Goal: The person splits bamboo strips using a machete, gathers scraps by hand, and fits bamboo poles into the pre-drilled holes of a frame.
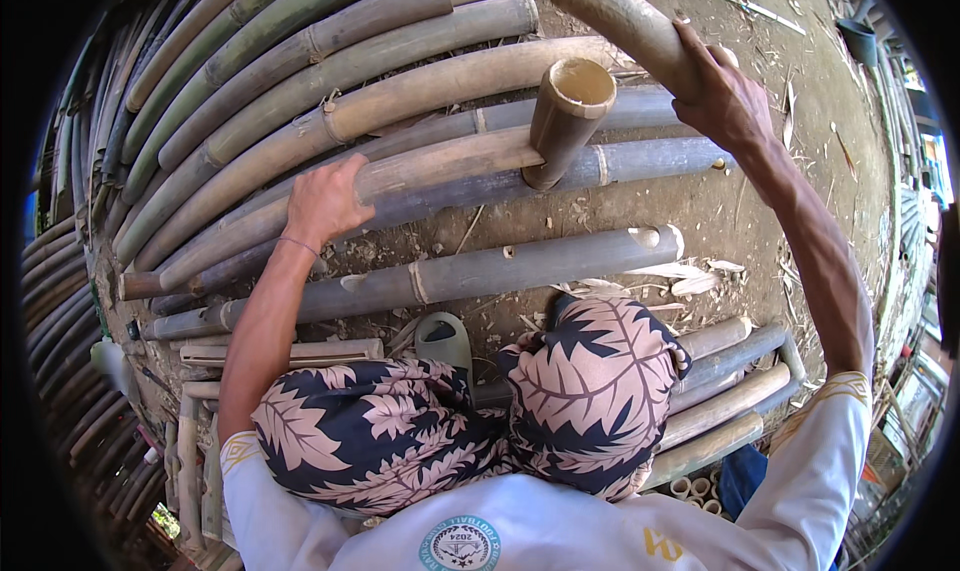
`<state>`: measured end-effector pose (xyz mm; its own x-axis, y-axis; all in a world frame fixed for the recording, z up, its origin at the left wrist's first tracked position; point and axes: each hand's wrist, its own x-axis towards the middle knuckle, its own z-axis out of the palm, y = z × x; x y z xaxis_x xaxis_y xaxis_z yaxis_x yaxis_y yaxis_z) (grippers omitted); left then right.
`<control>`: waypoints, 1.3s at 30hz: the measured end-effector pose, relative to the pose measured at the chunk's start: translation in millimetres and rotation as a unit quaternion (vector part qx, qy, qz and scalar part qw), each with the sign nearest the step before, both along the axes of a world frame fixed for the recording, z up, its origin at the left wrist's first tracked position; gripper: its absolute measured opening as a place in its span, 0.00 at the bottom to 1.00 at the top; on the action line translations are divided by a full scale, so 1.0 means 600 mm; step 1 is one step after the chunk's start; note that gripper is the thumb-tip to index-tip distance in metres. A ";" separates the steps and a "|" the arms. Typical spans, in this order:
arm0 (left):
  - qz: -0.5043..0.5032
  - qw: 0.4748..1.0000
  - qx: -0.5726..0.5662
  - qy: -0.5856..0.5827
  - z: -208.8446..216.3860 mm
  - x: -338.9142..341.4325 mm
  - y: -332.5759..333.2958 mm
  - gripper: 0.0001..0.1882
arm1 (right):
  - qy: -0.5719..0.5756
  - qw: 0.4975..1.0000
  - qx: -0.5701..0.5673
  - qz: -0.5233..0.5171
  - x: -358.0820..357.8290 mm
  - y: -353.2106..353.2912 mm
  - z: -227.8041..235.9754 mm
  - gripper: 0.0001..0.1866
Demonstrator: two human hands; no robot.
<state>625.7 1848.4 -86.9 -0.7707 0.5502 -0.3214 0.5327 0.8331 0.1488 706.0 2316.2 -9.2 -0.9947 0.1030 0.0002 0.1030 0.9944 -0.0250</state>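
Note:
My right hand (725, 96) is wrapped round a short, thick bamboo length (630, 26), raised at the far right. Just below and left of it, a hollow bamboo tube (560, 136) stands nearly upright with its open end up. A long, pale bamboo pole (450, 161) meets the side of that tube; whether it goes in cannot be made out. My left hand (325, 199) grips this pole on its left part, its fingertips partly hidden behind it. A darker bamboo pole (650, 159) lies under the tube's foot.
Many long bamboo poles (420, 56) lie side by side at the far left. Nearer my knees rests a grey bamboo pole (470, 276) with cut holes. A low bamboo seat frame (715, 391) is beneath me. Shavings litter the dirt floor (800, 221); a dark bucket (857, 41) stands far right.

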 end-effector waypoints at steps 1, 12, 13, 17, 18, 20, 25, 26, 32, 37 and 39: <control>-0.001 1.000 -0.001 0.006 0.000 -0.002 0.001 0.32 | -0.013 0.998 0.002 0.065 0.010 -0.003 -0.001 0.47; 0.000 1.000 -0.017 0.001 0.009 -0.004 -0.004 0.29 | 0.180 0.932 -0.285 -0.133 0.102 -0.055 0.109 0.53; -0.002 1.000 -0.004 0.000 0.005 -0.006 -0.004 0.29 | 0.270 0.931 -0.216 -0.115 0.124 -0.046 0.093 0.54; -0.013 1.000 0.015 -0.001 -0.006 -0.010 0.000 0.29 | -0.011 0.981 -0.191 0.015 0.166 -0.081 0.092 0.52; -0.005 1.000 0.007 -0.001 -0.004 -0.008 -0.003 0.29 | -0.009 0.981 -0.193 -0.001 0.162 -0.086 0.108 0.53; 0.007 1.000 -0.014 -0.007 0.000 -0.009 -0.005 0.30 | 0.082 0.961 -0.263 -0.019 0.155 -0.070 0.129 0.52; -0.009 1.000 0.014 -0.003 -0.011 -0.011 0.009 0.31 | 0.309 0.868 -0.377 -0.090 0.189 -0.039 0.078 0.52; -0.005 1.000 0.009 -0.002 -0.013 -0.009 0.009 0.31 | 0.128 0.946 -0.290 -0.071 0.180 -0.061 0.090 0.53; -0.009 0.997 0.034 0.073 -0.008 -0.005 -0.078 0.27 | 0.006 0.911 -0.351 -0.216 0.216 -0.045 0.120 0.55; 0.049 0.994 -0.075 0.056 -0.028 -0.038 -0.166 0.23 | -0.046 0.772 -0.583 -0.250 0.389 0.244 0.108 0.43; 0.044 0.995 -0.010 0.089 -0.036 -0.017 -0.130 0.20 | -0.059 0.766 -0.560 -0.311 0.411 0.262 0.125 0.44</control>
<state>615.5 1770.4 -108.6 -0.8619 0.4719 -0.1857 0.4731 0.8800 0.0405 952.5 2473.3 65.5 -0.7397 0.4258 -0.5211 0.6152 0.1141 -0.7801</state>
